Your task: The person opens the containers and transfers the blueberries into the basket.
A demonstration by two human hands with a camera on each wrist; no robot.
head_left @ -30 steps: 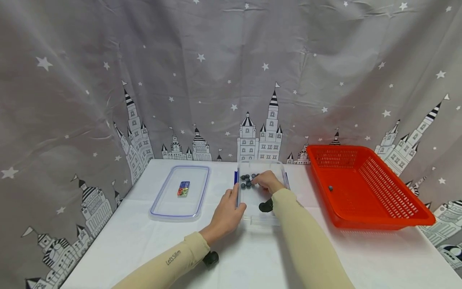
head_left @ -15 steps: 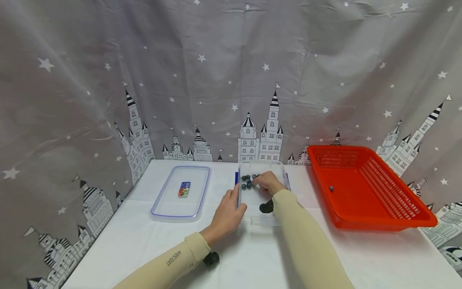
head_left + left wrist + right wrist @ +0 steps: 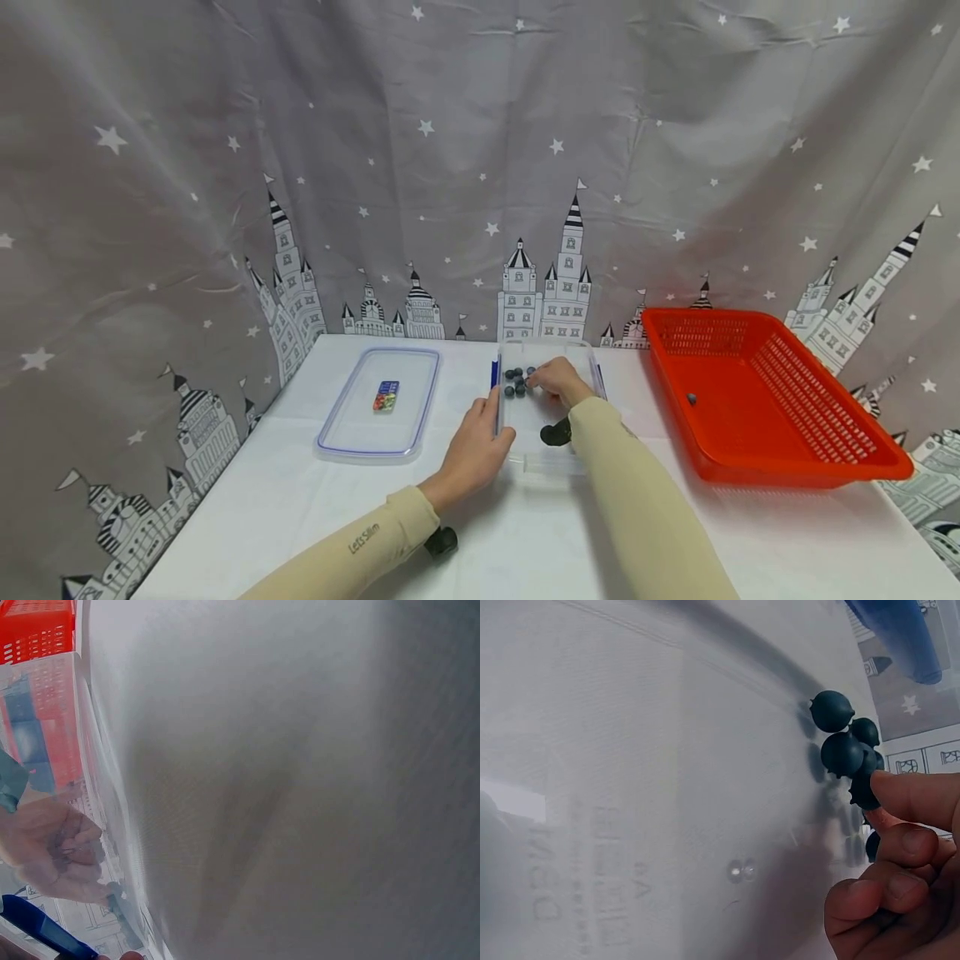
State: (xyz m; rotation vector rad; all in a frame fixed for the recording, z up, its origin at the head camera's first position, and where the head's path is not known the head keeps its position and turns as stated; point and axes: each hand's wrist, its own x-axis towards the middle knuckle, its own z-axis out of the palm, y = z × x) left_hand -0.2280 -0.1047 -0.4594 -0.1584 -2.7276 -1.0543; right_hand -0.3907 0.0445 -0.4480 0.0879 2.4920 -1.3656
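Note:
A clear plastic food container (image 3: 525, 433) stands on the table, with several blueberries (image 3: 510, 392) clustered in its far left part. My left hand (image 3: 474, 442) holds the container's left side, thumb toward the near part of the rim. In the left wrist view, fingertips show beside a blue latch (image 3: 45, 930). My right hand (image 3: 558, 381) is down inside the container, fingers curled among the blueberries. The right wrist view shows its thumb and index finger pinching at one dark blueberry (image 3: 864, 792), while other blueberries (image 3: 832, 711) sit just beyond.
To the left lies a clear lid (image 3: 367, 433) with a blue seal and a colourful label (image 3: 386, 397). A red plastic basket (image 3: 787, 475) stands at the right, with one blueberry (image 3: 692, 399) in it. A grey castle-print curtain (image 3: 420, 183) hangs behind the table.
The head view has shifted slightly, so everything sits a little lower in it. Both hands keep nearly the same places at the container.

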